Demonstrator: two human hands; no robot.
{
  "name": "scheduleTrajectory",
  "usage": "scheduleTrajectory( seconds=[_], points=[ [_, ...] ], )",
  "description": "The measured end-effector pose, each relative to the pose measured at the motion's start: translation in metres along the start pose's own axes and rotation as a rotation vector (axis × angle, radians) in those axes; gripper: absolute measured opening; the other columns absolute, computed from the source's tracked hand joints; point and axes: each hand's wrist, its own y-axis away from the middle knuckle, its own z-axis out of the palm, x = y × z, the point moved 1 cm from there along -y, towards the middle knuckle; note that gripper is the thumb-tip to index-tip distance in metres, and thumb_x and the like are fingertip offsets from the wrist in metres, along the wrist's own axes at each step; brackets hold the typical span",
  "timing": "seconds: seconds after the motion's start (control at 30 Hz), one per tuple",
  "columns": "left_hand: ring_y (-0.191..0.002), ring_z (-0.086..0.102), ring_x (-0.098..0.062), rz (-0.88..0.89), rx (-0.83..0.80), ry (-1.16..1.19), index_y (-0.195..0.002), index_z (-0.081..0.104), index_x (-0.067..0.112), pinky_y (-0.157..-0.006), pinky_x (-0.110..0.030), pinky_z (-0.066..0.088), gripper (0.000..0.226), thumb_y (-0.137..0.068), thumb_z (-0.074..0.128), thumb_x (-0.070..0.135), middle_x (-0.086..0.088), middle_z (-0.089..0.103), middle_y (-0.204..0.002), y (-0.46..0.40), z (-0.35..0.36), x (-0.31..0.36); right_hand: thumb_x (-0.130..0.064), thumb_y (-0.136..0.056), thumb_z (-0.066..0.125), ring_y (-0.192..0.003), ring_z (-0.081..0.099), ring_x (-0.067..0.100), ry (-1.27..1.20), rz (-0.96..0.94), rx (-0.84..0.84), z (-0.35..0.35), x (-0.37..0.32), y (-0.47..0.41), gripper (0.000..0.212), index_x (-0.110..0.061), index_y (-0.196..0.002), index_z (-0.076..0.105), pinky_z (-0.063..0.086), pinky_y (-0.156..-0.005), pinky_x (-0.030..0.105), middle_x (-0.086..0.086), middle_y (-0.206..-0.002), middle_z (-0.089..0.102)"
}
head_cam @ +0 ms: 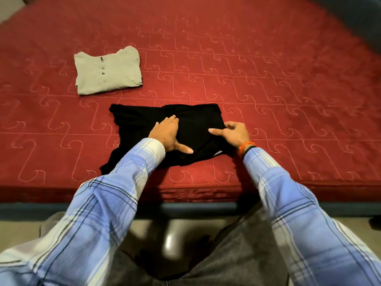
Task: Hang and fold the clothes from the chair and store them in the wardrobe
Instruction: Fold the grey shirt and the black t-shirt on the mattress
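While the left hand (168, 134) presses flat, fingers straight, on the black top (198, 129) lying half-folded near the bed's (288, 100) front edge, the right hand (233, 132) pinches its right edge. Soft, light, floppy cloth, I'd say: it will sag, so grip the folded edges. A grey shirt (109, 71) sits folded beyond.

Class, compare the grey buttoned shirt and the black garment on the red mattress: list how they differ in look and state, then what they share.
The grey shirt is pale with a button row; the black garment is dark and shows no buttons. The grey shirt is a finished, neat fold lying untouched; the black garment is only partly folded, with the left hand pressing it flat and the right hand gripping its right edge. The grey shirt lies farther from the person. Both rest on the red mattress.
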Motion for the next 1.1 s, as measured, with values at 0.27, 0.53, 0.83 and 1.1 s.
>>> scheduleTrajectory(
  seconds=[0.27,0.53,0.83,1.1],
  points=[
    [-0.096,0.071,-0.021,-0.135,0.388,0.931,-0.1,0.071,0.017,-0.082,-0.039,0.059,0.033,-0.092,0.061,0.047,-0.004,0.073,-0.104,0.019,-0.029,-0.009,0.009,-0.071,0.069,-0.096,0.062,0.012,-0.161,-0.364,-0.182,0.031,-0.067,0.028,0.045,-0.014,-0.11,0.068,0.05,-0.093,0.023,0.004,-0.103,0.069],
    [-0.081,0.066,-0.016,-0.384,0.256,1.322,-0.105,0.069,0.018,-0.055,-0.025,0.053,0.023,-0.091,0.063,0.036,-0.001,0.07,-0.09,0.041,-0.054,-0.08,-0.036,-0.074,0.081,-0.1,0.069,0.02,-0.158,-0.444,-0.476,0.113,-0.112,0.068,0.038,-0.019,-0.107,0.072,0.055,-0.09,0.039,-0.001,-0.102,0.074],
    [-0.082,0.065,-0.025,-0.542,0.498,1.344,-0.106,0.069,0.005,-0.073,-0.032,0.057,0.037,-0.083,0.049,-0.016,-0.015,0.07,-0.096,0.055,-0.036,-0.151,-0.064,-0.092,0.045,-0.15,0.008,0.025,0.703,-0.742,-0.263,0.159,-0.08,0.068,0.086,-0.013,-0.155,0.016,0.011,-0.122,0.045,0.011,-0.163,0.009],
    [-0.115,0.054,-0.019,-0.292,0.851,0.392,-0.118,0.062,0.016,-0.098,-0.024,0.036,0.041,-0.081,0.077,0.022,-0.003,0.059,-0.123,0.067,-0.044,-0.156,-0.087,-0.074,0.009,-0.15,0.006,0.026,0.896,-0.691,-0.204,0.19,-0.064,0.067,0.108,-0.016,-0.155,0.018,0.011,-0.12,0.052,0.011,-0.163,0.009]
  ],
)
